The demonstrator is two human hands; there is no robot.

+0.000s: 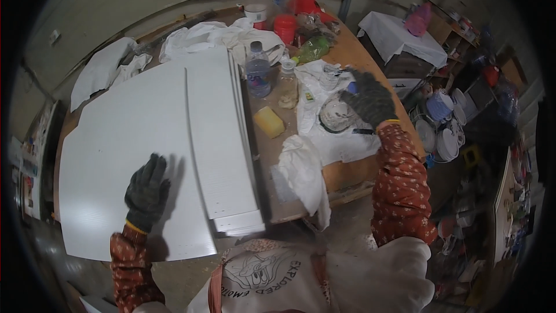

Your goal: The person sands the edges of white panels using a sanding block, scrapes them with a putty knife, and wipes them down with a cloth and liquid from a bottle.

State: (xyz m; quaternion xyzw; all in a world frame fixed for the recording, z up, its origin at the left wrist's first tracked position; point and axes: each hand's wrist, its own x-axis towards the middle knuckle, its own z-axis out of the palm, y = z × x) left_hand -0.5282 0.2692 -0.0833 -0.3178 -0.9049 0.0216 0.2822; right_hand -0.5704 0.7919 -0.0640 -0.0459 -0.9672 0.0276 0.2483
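A dark grey glove with a yellow cuff covers my left hand (147, 190). The fingers are stretched out over a large white panel (121, 139), and a shadow falls beside them. On the right, my right hand (370, 99), gloved alike and smeared by motion, is over a white plastic sheet (347, 148). Its fingers come close to a small blue thing (352, 87), and I cannot make out whether they grip it. Beside that hand sits a round bowl (337, 113) smeared with white paste. More white panels (217, 139) lie stacked next to the large one.
Between panels and sheet stand a clear bottle (258, 72), a jar (288, 87) and a yellow sponge (269, 122). A white cloth (304, 168) hangs over the table's near edge. At the back are a red-capped bottle (255, 0) and a green bottle (313, 49). White buckets (440, 104) stand right.
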